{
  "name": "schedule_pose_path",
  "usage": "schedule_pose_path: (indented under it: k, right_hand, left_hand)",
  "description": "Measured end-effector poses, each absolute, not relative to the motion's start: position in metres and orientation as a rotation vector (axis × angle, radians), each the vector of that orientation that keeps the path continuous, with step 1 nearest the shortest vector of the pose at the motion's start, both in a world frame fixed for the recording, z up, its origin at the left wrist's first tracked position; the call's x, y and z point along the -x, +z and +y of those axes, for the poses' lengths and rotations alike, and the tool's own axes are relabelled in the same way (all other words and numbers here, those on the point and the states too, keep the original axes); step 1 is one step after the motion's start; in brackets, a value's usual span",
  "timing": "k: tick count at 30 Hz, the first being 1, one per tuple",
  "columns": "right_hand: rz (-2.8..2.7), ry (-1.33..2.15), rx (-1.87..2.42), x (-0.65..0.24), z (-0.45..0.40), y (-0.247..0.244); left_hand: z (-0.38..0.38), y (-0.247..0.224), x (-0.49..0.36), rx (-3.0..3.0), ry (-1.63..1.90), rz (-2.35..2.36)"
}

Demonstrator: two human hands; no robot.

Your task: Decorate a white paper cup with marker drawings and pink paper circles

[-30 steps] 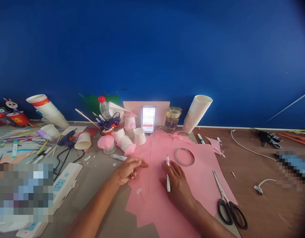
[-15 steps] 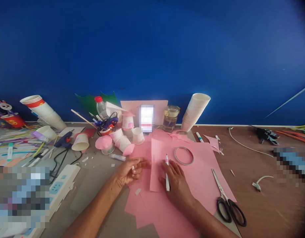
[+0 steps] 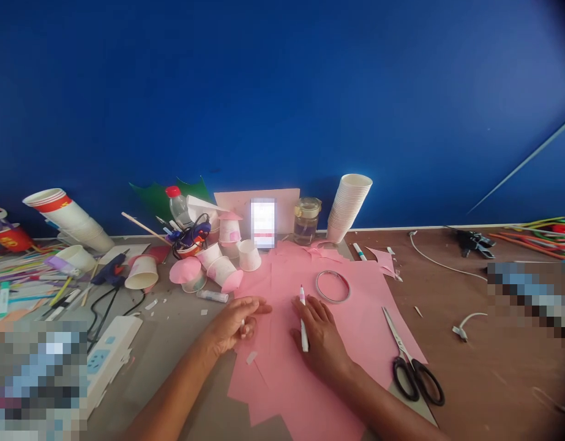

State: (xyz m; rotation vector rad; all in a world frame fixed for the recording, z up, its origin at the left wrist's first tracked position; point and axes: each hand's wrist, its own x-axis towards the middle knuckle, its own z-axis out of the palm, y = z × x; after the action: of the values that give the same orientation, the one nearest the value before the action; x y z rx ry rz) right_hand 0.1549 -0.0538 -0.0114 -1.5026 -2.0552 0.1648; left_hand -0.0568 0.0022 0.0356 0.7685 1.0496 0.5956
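Observation:
My right hand [image 3: 321, 334] lies palm down on a large sheet of pink paper [image 3: 365, 318]. A white marker with a pink tip [image 3: 304, 327] is held between its fingers, tip pointing away from me. My left hand [image 3: 236, 321] is at the sheet's left edge, index finger stretched out and the other fingers curled. A small white piece, cap-like, shows between those curled fingers; most of it is hidden. Beyond my right hand a thin silver ring [image 3: 332, 286] rests on the paper. Black-handled scissors [image 3: 407, 355] lie partly open at the sheet's right edge.
At the back stand a lit phone [image 3: 262, 223], a glass jar [image 3: 307, 220] and a stack of paper cups [image 3: 349, 208]. Pink-topped cups [image 3: 185, 271] cluster on the left, near a glue gun [image 3: 110, 269] and a power strip [image 3: 110, 355]. A cable [image 3: 447, 263] crosses the right side.
The raised left edge of the pink sheet has gone down and lies flatter. Both hands stay near it, the marker still in the right. The whole view has shifted slightly.

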Motion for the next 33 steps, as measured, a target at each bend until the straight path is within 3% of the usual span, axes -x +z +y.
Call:
schedule_pose_path:
  k: [11, 23, 33]
  right_hand:
    - [-2.048, 0.162, 1.509, -0.154, -0.054, -0.01]
    - [-2.092, 0.223, 1.551, -0.153, -0.053, -0.004]
    - [-2.072, 0.195, 1.541, -0.153, -0.054, -0.01]
  left_hand:
    - [0.006, 0.043, 0.063, -0.599, 0.65, 0.965]
    - [0.014, 0.019, 0.056, -0.378, 0.602, 0.782]
    - [-0.009, 0.033, 0.028, -1.082, 0.487, 0.884]
